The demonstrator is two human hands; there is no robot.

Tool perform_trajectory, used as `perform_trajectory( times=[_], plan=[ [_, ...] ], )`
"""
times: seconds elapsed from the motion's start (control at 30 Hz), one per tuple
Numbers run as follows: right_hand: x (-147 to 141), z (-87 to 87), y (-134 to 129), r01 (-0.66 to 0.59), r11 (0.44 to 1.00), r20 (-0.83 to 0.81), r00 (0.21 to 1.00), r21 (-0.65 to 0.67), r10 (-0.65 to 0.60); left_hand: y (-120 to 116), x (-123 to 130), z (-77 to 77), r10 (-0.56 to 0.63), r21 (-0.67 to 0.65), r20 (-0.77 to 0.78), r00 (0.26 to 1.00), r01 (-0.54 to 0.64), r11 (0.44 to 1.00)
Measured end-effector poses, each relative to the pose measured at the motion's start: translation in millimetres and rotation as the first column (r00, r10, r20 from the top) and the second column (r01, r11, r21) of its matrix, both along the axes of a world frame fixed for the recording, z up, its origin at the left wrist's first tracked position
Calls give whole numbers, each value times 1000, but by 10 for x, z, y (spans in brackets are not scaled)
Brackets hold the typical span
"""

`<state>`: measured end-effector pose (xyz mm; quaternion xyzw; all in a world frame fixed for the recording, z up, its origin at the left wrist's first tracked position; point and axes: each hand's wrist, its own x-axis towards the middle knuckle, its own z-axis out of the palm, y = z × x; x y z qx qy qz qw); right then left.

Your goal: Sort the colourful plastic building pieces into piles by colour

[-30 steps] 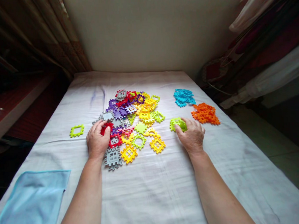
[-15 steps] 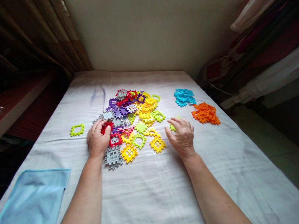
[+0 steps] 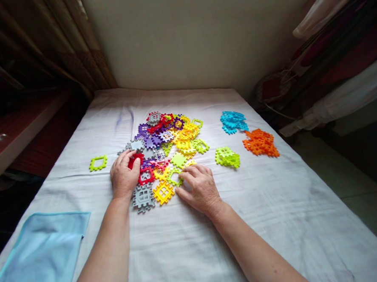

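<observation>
Loose toothed plastic puzzle tiles in several colours lie heaped on the sheet. At the heap's left side my left hand (image 3: 125,174) rests, thumb and fingers apart over a red tile (image 3: 135,160). My right hand (image 3: 199,189) is at the front right of the heap, its thumb and fingers parted at the right edge of a lime-green frame tile (image 3: 174,176). Its fingers partly cover that tile and a yellow one behind. Between the hands lie a yellow window tile (image 3: 164,192) and a grey window tile (image 3: 144,197).
A lime-green pile (image 3: 227,157), a blue pile (image 3: 233,121) and an orange pile (image 3: 260,143) lie to the right. One lime-green frame (image 3: 98,162) sits apart on the left. A light blue cloth bag (image 3: 42,256) covers the front left corner of the white sheet (image 3: 182,252).
My right hand has moved left from the lime-green pile, which now shows in full, to the heap's lime-green frame tile. My left hand has stayed in place.
</observation>
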<state>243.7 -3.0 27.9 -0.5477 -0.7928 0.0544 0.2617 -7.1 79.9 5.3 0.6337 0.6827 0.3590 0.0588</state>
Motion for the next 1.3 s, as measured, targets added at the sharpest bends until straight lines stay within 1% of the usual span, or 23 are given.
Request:
perform_trajectory(
  times=[0.27, 0.33, 0.43, 0.5, 0.57, 0.7, 0.8, 0.87, 1.0, 1.3],
  plan=[
    [-43, 10, -20, 27, 1000, -18, 999, -8, -27, -2, -10, 9, -14, 3, -10, 1000, 14, 1000],
    [-46, 3, -19, 29, 999, -42, 999, 13, -29, -1, -12, 10, -17, 5, -12, 1000, 17, 1000],
    [21, 4, 17, 56, 995, -67, 997, 84, -50, 2, -9, 10, -15, 8, -10, 1000, 15, 1000],
    [142, 12, 66, 115, 983, -69, 992, 144, -106, 2, -6, 10, -9, 10, -6, 1000, 9, 1000],
    [323, 20, 124, 208, 961, -58, 978, 185, -201, 2, -3, 8, -5, 9, -1, 1000, 5, 1000],
    [730, 6, 212, 403, 895, 4, 912, 193, -411, 2, 2, 5, -6, 4, 4, 1000, 6, 1000],
    [914, -37, 236, 470, 860, 51, 871, 201, -488, 3, 4, 2, -2, 8, 2, 1000, 2, 1000],
    [955, -72, 240, 478, 855, 70, 864, 203, -499, 3, 3, 2, -4, 12, -1, 1000, 4, 1000],
    [951, -120, 243, 472, 859, 97, 863, 200, -497, 5, -8, 1, -12, 7, -12, 1000, 12, 1000],
    [951, -119, 241, 480, 857, 115, 856, 190, -505, 16, -15, -10, -11, 3, -15, 1000, 11, 1000]
  ],
)
